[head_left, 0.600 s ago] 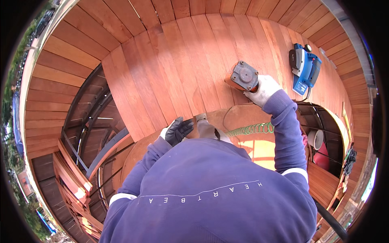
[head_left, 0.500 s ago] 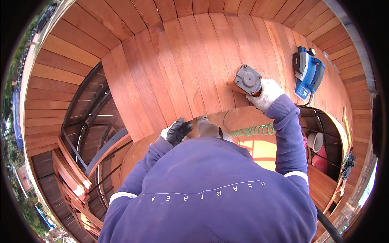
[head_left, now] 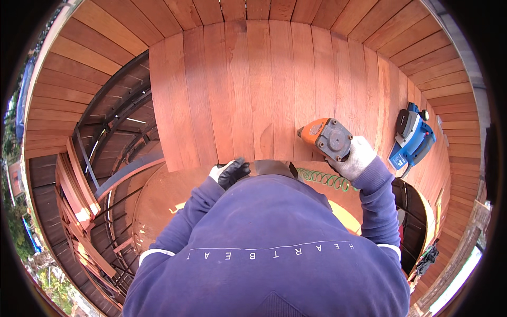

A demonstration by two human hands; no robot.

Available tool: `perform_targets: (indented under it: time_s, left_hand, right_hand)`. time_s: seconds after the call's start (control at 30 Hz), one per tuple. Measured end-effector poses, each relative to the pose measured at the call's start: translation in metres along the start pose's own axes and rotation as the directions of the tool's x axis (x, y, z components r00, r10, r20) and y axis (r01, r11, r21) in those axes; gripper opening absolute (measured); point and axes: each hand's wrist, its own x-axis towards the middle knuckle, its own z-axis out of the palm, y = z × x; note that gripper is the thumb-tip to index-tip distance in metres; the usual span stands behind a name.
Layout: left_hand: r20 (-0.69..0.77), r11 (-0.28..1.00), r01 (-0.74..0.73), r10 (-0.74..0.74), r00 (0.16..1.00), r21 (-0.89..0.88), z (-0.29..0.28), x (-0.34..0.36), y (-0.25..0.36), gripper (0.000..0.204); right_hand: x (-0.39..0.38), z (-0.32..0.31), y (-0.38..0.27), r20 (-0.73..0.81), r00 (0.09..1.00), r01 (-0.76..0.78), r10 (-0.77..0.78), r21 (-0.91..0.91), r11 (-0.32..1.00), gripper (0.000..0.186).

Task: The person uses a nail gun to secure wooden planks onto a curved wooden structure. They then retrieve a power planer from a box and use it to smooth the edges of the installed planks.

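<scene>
An orange and grey nail gun (head_left: 334, 139) is gripped in my right hand (head_left: 357, 159), which wears a white glove. Its nose points left, over the reddish wooden boards (head_left: 264, 95), and the gun hides part of them. My left hand (head_left: 231, 172), in a white glove with a dark palm, is close to my body at the boards' near edge. Its fingers are curled together; what lies in them, if anything, is hidden. Between my hands, a green coiled air hose (head_left: 327, 179) lies below the boards' edge, partly behind my right wrist.
A blue electric planer (head_left: 413, 136) rests on the boards to the right. A dark metal frame (head_left: 117, 116) shows through an opening at the left. Loose wood strips (head_left: 76, 185) are stacked at lower left. Another opening (head_left: 410, 206) lies right of my right forearm.
The view has turned and shifted slightly. My right hand has brought the nail gun nearer to my body and tilted it, so more of its orange side shows. My left hand stays at the edge.
</scene>
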Motion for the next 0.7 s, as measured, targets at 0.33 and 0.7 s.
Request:
perform_targets:
  time_s: [0.33, 0.7]
  left_hand:
    - [0.131, 0.910, -0.083, 0.147, 0.980, -0.406, 0.000, 0.012, -0.023, 0.013]
    - [0.073, 0.876, -0.235, 0.291, 0.954, -0.422, 0.001, 0.022, -0.030, 0.018]
  right_hand:
    - [0.034, -0.006, -0.027, 0.065, 0.989, 0.135, -0.131, -0.065, 0.989, 0.027]
    - [0.039, -0.001, -0.023, 0.020, 0.977, 0.213, -0.213, -0.007, 0.977, 0.031]
